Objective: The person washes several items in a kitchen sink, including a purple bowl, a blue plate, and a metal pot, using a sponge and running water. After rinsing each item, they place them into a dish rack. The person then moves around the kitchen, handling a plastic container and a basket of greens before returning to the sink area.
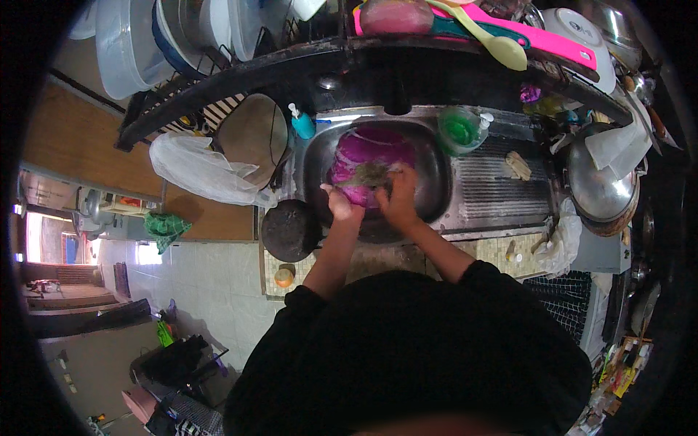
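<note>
A purple container (371, 143), wet with suds, is over the basin of a stainless steel sink (436, 185). My left hand (342, 205) grips its near left edge, thumb spread to the left. On its right side my right hand (401, 191) has bent fingers on a greyish scouring pad (372, 174), which lies against the purple surface. How the fingertips close on the pad is blurred. A clear bowl with green liquid (459, 131) and a white pump top stands right of the basin.
Above the sink runs a black dish rack (240, 71) holding plastic containers. A teal pump bottle (302, 126) stands behind the basin's left corner, and a dark round pan (290, 230) sits at the near left. To the right are a ribbed drainboard (496, 191) with a cloth and a lidded metal pot (602, 188).
</note>
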A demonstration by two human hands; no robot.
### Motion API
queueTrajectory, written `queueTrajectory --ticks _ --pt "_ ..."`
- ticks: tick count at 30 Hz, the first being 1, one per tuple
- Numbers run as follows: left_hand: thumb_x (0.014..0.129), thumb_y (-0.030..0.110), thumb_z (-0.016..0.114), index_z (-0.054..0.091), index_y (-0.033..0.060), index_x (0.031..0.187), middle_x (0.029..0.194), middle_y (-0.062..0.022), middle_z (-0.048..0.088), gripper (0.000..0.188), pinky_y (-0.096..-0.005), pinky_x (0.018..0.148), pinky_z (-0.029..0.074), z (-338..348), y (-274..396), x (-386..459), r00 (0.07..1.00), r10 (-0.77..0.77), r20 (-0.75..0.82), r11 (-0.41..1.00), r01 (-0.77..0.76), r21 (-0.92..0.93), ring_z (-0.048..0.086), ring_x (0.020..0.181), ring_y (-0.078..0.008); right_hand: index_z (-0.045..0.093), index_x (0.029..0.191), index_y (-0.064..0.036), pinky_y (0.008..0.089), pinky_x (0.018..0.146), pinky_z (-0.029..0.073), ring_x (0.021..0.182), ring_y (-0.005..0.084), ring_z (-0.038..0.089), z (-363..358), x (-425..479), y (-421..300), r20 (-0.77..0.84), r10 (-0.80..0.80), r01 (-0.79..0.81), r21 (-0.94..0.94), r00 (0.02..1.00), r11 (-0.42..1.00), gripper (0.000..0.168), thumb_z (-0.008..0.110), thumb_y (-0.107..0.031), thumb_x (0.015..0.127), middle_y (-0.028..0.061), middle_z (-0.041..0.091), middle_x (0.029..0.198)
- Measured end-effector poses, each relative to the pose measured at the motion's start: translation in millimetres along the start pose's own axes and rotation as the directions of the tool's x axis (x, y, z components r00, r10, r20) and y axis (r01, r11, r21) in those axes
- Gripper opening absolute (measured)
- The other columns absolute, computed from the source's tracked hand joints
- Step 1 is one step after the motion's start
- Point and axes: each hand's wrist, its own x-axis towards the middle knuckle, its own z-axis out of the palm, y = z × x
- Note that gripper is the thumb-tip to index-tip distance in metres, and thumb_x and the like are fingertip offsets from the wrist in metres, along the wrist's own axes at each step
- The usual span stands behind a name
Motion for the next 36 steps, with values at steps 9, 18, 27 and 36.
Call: queueTrajectory --ticks 9,18,27,36 --pt "0.099 0.042 0.033 0.038 0.0037 0.133 0.132 -0.0141 0.047 0.052 -0.0438 0.103 0.037 11 28 -18 0.954 -0.02 0.298 0.962 -0.063 0.267 0.046 0.121 -0.029 0.05 0.121 0.005 0.0355 0.091 0.042 0.102 0.0273 0.057 -1 54 112 0.267 0.783 -0.657 0.72 0.561 0.225 0.04 0.048 -0.02 0.089 0.0174 0.059 0.114" --pt "0.099 0.033 0.039 0.063 0.0058 0.088 0.073 0.002 0.059 0.038 -0.0387 0.053 0.04 15 19 -31 0.662 -0.026 0.749 -0.111 -0.746 0.656 0.055 0.06 -0.0178 0.065 0.102 -0.005 0.0423 0.082 0.048 0.096 0.0276 0.061 -37 174 35 0.659 0.473 -0.432 -0.24 0.585 0.869 0.033 0.05 -0.032 0.089 0.0112 0.063 0.11" --pt "0.101 0.031 0.036 0.059 -0.002 0.093 0.082 -0.0018 0.061 0.041 -0.0279 0.064 0.047 2 14 -23 0.876 0.273 0.397 0.481 -0.482 0.732 0.055 0.069 -0.0102 0.064 0.101 -0.005 0.0398 0.091 0.045 0.103 0.0298 0.058 -22 71 -28 0.073 -0.245 0.248 -0.049 0.967 0.967 0.029 0.063 -0.022 0.078 0.0126 0.063 0.106" --pt "0.101 0.03 0.035 0.061 -0.0002 0.085 0.078 -0.0003 0.061 0.043 -0.024 0.063 0.044 38 36 -72 0.838 0.151 0.524 0.476 -0.526 0.705 0.051 0.068 -0.0062 0.061 0.109 -0.001 0.0339 0.086 0.046 0.099 0.0279 0.061 -22 122 72 0.489 0.521 -0.647 0.123 0.699 0.752 0.035 0.055 -0.028 0.086 0.017 0.064 0.104"
